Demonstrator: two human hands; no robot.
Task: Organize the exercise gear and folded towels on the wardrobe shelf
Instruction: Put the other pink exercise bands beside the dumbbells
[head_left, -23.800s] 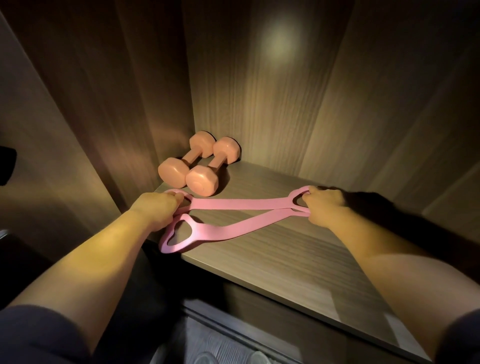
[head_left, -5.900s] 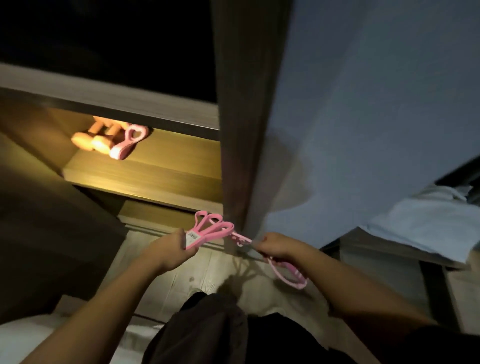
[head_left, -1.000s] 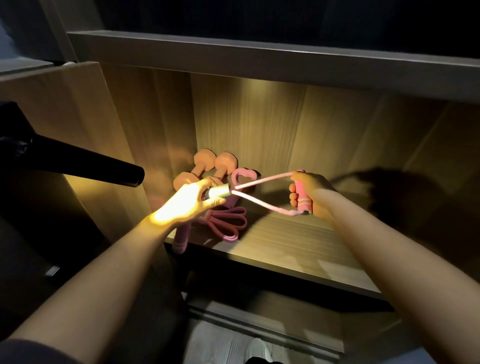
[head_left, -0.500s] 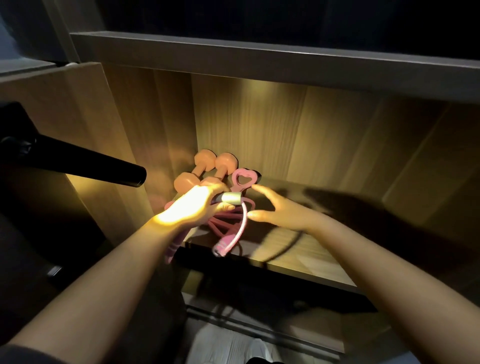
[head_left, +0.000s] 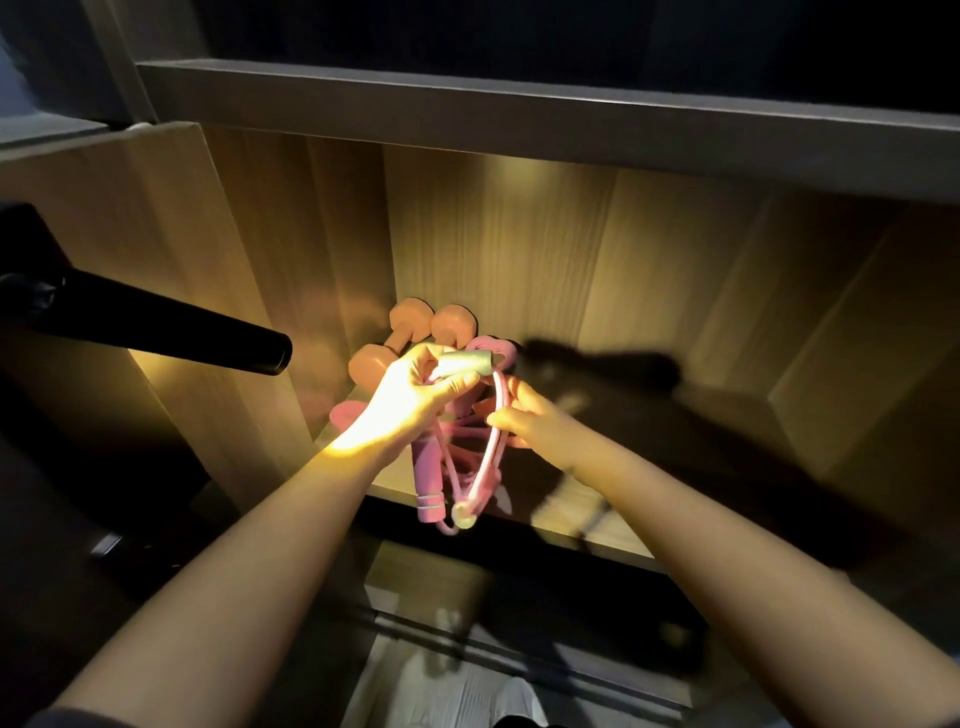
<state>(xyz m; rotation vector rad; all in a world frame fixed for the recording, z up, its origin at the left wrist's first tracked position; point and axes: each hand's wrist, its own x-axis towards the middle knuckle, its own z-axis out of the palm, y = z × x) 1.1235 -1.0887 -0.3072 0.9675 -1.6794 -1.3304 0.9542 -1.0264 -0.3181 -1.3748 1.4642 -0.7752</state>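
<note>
We are holding the jump rope (head_left: 491, 441) over the front of the shelf (head_left: 602, 538), our left hand (head_left: 410, 400) clamping its fingers round 1 handle (head_left: 465, 362) and bunched cord, our right hand (head_left: 524, 422) pinching a loop just beside them, judging it light, floppy, best gripped by its stiff handles.

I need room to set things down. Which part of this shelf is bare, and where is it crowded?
Bare: the shelf between right hand and right wall. Crowded: left corner, with dumbbells, pink band, and the jump rope the left hand grips.
</note>
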